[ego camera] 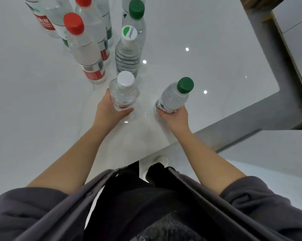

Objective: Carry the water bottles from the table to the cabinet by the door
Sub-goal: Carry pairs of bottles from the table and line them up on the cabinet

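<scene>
A glossy white worktop (216,49) fills most of the frame, with small light spots (187,49) mirrored in it. At lower centre the left hand (110,111) has its fingers curled round the lower body of a white-capped bottle (124,91), which stands roughly upright. Just to the right, the right hand (176,118) grips the bottom end of a green-capped bottle (174,98) that leans toward the upper right. Whether either base touches the worktop cannot be told. In the upper left and upper centre more bottles stand close together on the worktop, among them a red-capped bottle (82,47), a ribbed bottle (127,56) with a white logo cap, and a second green-topped bottle (137,18) just behind it.
</scene>
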Demonstrator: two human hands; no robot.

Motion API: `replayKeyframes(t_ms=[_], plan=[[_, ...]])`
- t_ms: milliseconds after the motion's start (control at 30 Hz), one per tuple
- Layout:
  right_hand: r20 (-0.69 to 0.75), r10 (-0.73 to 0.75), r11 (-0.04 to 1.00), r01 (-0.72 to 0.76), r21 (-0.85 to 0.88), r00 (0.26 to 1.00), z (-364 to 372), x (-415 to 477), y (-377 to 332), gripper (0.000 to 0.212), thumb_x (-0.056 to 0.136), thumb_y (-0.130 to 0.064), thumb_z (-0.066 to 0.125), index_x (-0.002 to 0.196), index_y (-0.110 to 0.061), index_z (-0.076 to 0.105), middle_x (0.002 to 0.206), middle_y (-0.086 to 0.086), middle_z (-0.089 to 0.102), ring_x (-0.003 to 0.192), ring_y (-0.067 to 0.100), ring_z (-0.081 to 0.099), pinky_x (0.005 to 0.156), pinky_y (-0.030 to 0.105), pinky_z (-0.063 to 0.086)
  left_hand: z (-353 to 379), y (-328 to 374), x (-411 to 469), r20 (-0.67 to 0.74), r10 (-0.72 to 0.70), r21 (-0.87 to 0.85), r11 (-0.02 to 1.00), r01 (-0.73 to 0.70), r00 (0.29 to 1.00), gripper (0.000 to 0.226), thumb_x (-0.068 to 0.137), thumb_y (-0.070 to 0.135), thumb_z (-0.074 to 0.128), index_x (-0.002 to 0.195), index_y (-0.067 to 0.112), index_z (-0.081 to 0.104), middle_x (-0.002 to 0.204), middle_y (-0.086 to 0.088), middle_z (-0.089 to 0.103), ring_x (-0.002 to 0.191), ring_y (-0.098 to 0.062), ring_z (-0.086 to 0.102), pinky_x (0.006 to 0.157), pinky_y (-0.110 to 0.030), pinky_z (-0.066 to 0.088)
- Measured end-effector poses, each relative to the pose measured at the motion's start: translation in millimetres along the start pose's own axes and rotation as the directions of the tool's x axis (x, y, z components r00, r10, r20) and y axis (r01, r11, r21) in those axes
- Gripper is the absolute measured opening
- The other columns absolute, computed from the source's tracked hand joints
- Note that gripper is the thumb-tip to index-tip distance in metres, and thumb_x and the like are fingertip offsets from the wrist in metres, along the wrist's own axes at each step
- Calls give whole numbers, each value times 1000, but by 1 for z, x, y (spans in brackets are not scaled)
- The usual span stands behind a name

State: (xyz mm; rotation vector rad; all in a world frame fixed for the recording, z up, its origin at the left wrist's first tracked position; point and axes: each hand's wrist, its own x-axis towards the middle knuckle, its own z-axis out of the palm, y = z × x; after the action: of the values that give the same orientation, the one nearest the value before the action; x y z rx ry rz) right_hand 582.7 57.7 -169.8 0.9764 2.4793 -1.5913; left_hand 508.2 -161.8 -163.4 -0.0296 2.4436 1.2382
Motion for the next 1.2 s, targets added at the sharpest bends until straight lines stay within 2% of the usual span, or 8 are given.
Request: replayKeyframes(t_ms=[133, 300, 400, 533, 667, 767, 867, 1200], plan=[[-61, 77, 997, -76, 22, 995, -17, -35, 23, 53, 70, -34, 86, 115, -19, 63, 103, -10, 71, 92, -2, 65, 74, 7, 46, 13, 9, -11, 67, 31, 17, 999, -32, 997, 69, 71, 39, 81, 131, 19, 52, 116, 5, 64, 102, -15, 59, 83, -25, 42], [-114, 154, 985, -144, 92, 981, -57, -83, 61, 42, 71, -28, 86, 106, -14, 68, 96, -5, 73, 87, -2, 68, 72, 13, 51, 68, 34, -47, 227, 102, 3, 994, -105, 969, 68, 70, 37, 83, 129, 22, 53, 107, 11, 63, 95, -8, 59, 71, -9, 38], [-184, 200, 977, -183, 105, 962, -89, -119, 87, 38, 74, -20, 85, 107, -11, 67, 92, -6, 70, 80, -14, 63, 65, 5, 44, 113, 55, -82, 355, 174, -14, 983, -181, 919, 63, 70, 34, 85, 123, 23, 53, 103, 14, 62, 91, -4, 58, 69, -6, 37], [-324, 278, 959, -245, 141, 904, -138, -178, 131, 48, 73, -21, 85, 112, -22, 58, 97, -16, 65, 85, -10, 61, 68, 6, 47, 168, 78, -136, 499, 228, -68, 972, -225, 836, 51, 73, 28, 84, 110, 34, 49, 95, 22, 62, 85, 10, 57, 62, -2, 40], [-476, 335, 938, -241, 247, 813, -193, -225, 154, 54, 73, -20, 84, 117, -28, 52, 102, -18, 63, 91, -5, 61, 76, 16, 49, 215, 111, -177, 600, 296, -119, 952, -283, 743, 57, 71, 32, 84, 118, 33, 52, 107, 18, 66, 98, 4, 62, 76, -12, 44], [-589, 351, 922, -160, 352, 728, -236, -242, 150, 56, 74, -17, 84, 120, -26, 52, 104, -17, 63, 95, 0, 62, 72, 9, 48, 243, 155, -195, 651, 408, -197, 905, -377, 639, 63, 70, 33, 85, 121, 36, 48, 112, 17, 65, 102, 0, 63, 83, -19, 49], [-716, 336, 915, -33, 401, 613, -276, -250, 130, 52, 72, -15, 84, 111, -34, 54, 102, -17, 66, 96, 3, 66, 77, 17, 52, 262, 212, -209, 661, 514, -296, 848, -440, 546, 64, 69, 33, 86, 120, 35, 48, 111, 17, 66, 101, -1, 65, 88, -30, 53], [-908, 168, 871, 373, 319, 384, -396, -263, 20, 49, 74, -7, 83, 102, -37, 57, 97, -20, 70, 86, -6, 68, 77, 19, 56, 255, 398, -244, 550, 789, -634, 608, -477, 274, 62, 72, 11, 85, 124, 23, 53, 111, 8, 70, 99, -3, 68, 85, -24, 53]])
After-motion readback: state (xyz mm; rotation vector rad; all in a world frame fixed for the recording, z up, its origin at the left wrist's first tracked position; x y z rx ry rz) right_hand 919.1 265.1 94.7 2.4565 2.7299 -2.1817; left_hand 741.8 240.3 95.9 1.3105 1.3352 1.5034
